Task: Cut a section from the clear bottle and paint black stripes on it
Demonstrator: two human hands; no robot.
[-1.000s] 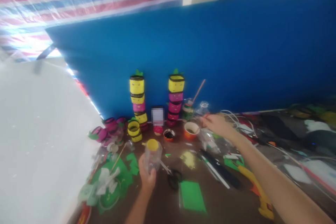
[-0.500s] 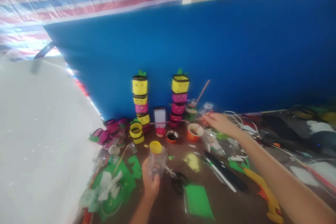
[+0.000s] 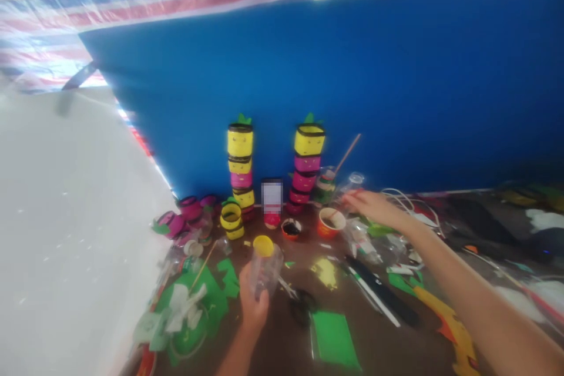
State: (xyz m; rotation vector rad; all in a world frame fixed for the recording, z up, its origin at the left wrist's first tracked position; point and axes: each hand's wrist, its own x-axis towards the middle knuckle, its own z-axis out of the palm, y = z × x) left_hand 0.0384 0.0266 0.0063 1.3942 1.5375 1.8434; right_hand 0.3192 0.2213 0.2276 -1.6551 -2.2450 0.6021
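Observation:
My left hand (image 3: 254, 299) is wrapped round a clear plastic bottle (image 3: 269, 270) with a yellow end (image 3: 263, 246) facing up and away from me. Further back, my right hand (image 3: 363, 204) reaches over the right side of a paper cup (image 3: 328, 231). Its fingers are closed on a thin reddish stick that slants down into the cup; blur hides whether it has a brush tip. Just left of the paper cup sits a small tub of dark paint (image 3: 291, 231). A pair of scissors (image 3: 300, 304) lies right of the bottle.
Two stacks of yellow and magenta pots (image 3: 240, 144) (image 3: 307, 179) stand by the blue board (image 3: 352, 70). A green sheet (image 3: 335, 341), a black-and-white knife-like tool (image 3: 374, 294) and a yellow glue gun (image 3: 449, 320) lie in front. Green scraps (image 3: 207, 299) are at left.
The whole view has shifted slightly, so most things appear a little further right. Both hands keep nearly the same places and grips.

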